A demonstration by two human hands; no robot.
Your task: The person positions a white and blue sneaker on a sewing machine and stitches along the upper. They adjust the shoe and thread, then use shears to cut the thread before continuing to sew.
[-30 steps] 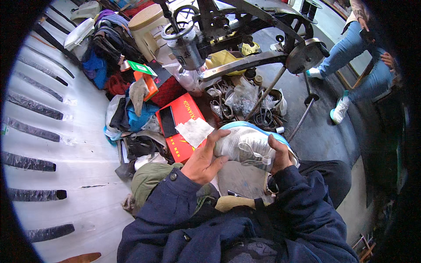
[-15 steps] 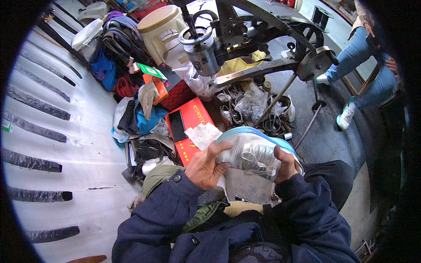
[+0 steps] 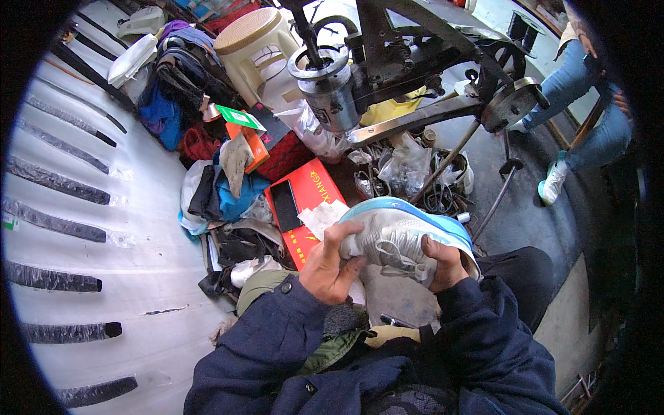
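Observation:
Between my two hands is a white sneaker (image 3: 394, 232) with white laces and a blue-and-white sole edge facing away from me. My left hand (image 3: 330, 263) pinches its toe end, thumb below and fingers over the front. On the heel side my right hand (image 3: 445, 264) grips the shoe, its thumb up by the collar and the other fingers hidden behind. A grey cloth-like surface (image 3: 398, 297) lies on my lap beneath the shoe. Just past my left hand, a white scrap (image 3: 324, 218) and a dark phone (image 3: 284, 205) rest on a red box (image 3: 309, 181).
A black hand-cranked machine (image 3: 408, 62) with a metal cylinder (image 3: 325, 90) stands ahead. Under it sits a heap of tools and plastic bags (image 3: 408, 166). A beige stool (image 3: 256, 41) and piled cloths (image 3: 232, 180) are at left. Another person in jeans (image 3: 570, 83) is at far right.
The sneaker has tipped slightly, showing more of its blue sole edge and less of its laced top. Both hands keep their grip. The whole view has shifted a little.

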